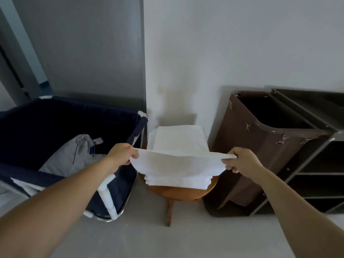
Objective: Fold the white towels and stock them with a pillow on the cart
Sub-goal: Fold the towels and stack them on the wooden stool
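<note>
Towel (176, 164) — pinched by left hand (122, 155), right hand (240, 161)

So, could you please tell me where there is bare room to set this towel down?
The stool is crowded by the towel stack. Bare floor lies before it, between the blue hamper and the brown cart.

A navy laundry hamper (119, 127) holding grey fabric (74, 155) stands beside a wooden stool (178, 192).
</note>
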Available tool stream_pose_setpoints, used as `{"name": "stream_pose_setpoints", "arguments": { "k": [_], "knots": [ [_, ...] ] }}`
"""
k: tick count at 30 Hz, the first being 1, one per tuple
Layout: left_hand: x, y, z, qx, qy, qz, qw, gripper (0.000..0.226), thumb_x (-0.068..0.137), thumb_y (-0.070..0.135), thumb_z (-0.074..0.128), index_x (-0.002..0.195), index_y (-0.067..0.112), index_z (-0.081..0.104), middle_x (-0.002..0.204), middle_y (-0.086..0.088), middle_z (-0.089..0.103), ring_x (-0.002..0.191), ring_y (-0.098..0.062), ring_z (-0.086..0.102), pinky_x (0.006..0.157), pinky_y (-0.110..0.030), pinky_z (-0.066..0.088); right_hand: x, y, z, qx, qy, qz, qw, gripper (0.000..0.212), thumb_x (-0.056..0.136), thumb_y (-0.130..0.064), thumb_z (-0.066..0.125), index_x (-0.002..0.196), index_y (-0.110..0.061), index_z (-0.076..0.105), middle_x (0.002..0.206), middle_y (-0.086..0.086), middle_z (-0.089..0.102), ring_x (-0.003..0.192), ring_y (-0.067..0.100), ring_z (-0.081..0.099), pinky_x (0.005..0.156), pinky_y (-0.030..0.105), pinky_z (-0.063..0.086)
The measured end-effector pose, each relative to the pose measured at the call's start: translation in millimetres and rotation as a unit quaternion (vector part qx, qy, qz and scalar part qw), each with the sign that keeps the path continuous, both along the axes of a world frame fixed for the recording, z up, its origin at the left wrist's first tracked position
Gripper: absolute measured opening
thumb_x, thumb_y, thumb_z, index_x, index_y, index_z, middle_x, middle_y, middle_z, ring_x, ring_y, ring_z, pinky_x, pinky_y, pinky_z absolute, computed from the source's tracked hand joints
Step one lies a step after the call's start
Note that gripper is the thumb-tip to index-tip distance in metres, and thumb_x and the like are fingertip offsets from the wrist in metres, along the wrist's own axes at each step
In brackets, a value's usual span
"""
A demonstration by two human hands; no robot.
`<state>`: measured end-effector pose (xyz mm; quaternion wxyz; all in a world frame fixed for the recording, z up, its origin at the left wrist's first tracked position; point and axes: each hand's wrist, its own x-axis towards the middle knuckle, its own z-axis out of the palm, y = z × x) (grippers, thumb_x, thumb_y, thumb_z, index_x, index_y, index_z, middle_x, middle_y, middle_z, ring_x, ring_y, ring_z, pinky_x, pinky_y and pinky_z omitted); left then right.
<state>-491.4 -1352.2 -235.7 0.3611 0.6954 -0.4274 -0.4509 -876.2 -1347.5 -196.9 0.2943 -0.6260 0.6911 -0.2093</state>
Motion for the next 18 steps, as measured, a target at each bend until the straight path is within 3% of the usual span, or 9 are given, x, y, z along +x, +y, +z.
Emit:
{"name": "stream_pose_setpoints", "arguments": {
  "k": [4, 6, 9, 12, 16, 18],
  "knots": [
    [1.1, -17.2, 3.6, -0.010, -0.016, -0.026, 0.999, 0.018, 0.063, 0.012, 0.065, 0.078, 0.004, 0.061, 0.089, -0.015, 0.059, 0.085, -0.030, 0.057, 0.076, -0.038, 0.051, -4.0, -13.6, -0.4, -0.020, 0.011, 0.004, 1.000, 0.012, 0.090, -0.022, 0.072, 0.086, -0.014, 0.063, 0.080, 0.006, 0.068, 0.075, 0.020, 0.064, 0.059, 0.023, 0.041],
    [-2.0, -34.3, 1.9, -0.011, -0.024, -0.033, 0.999, 0.010, 0.072, 0.007, 0.062, 0.080, 0.000, 0.062, 0.093, -0.016, 0.064, 0.090, -0.031, 0.063, 0.081, -0.039, 0.055, -7.7, -30.3, -1.3, -0.020, 0.013, 0.011, 1.000, 0.014, 0.090, -0.022, 0.072, 0.083, -0.013, 0.063, 0.081, 0.006, 0.064, 0.076, 0.021, 0.059, 0.059, 0.025, 0.038],
    [-10.1, -74.9, -0.9, -0.017, -0.017, -0.025, 0.999, 0.005, 0.079, 0.003, 0.057, 0.081, 0.000, 0.061, 0.095, -0.015, 0.065, 0.090, -0.029, 0.065, 0.076, -0.036, 0.057, -13.6, -70.3, -9.1, -0.022, 0.014, 0.023, 0.999, 0.016, 0.089, -0.024, 0.073, 0.083, -0.013, 0.064, 0.080, 0.006, 0.063, 0.073, 0.020, 0.056, 0.060, 0.027, 0.039],
    [-16.3, -135.6, -3.0, -0.027, -0.006, -0.003, 1.000, 0.001, 0.081, 0.005, 0.056, 0.081, 0.004, 0.057, 0.094, -0.014, 0.063, 0.088, -0.028, 0.062, 0.075, -0.035, 0.053, -19.6, -133.9, -21.2, -0.037, -0.004, 0.016, 0.999, 0.017, 0.088, -0.028, 0.073, 0.086, -0.012, 0.066, 0.080, 0.008, 0.064, 0.072, 0.020, 0.056, 0.060, 0.029, 0.040],
    [-28.2, -236.3, -10.6, -0.036, -0.005, 0.052, 0.998, 0.014, 0.074, 0.013, 0.055, 0.087, 0.015, 0.051, 0.087, -0.013, 0.049, 0.080, -0.028, 0.049, 0.071, -0.039, 0.041, -25.4, -249.4, -40.0, -0.042, -0.042, 0.004, 0.998, 0.027, 0.089, -0.033, 0.071, 0.089, -0.007, 0.064, 0.084, 0.013, 0.065, 0.075, 0.024, 0.059, 0.064, 0.033, 0.043],
    [-33.6, -291.2, -24.3, -0.023, -0.017, 0.090, 0.996, 0.007, 0.080, 0.012, 0.052, 0.086, 0.013, 0.048, 0.082, -0.011, 0.045, 0.074, -0.025, 0.045, 0.067, -0.036, 0.037, -25.5, -309.3, -52.6, -0.031, -0.079, -0.004, 0.996, 0.026, 0.090, -0.034, 0.070, 0.088, -0.009, 0.064, 0.085, 0.012, 0.066, 0.079, 0.025, 0.062, 0.069, 0.037, 0.050]
  ]
}}
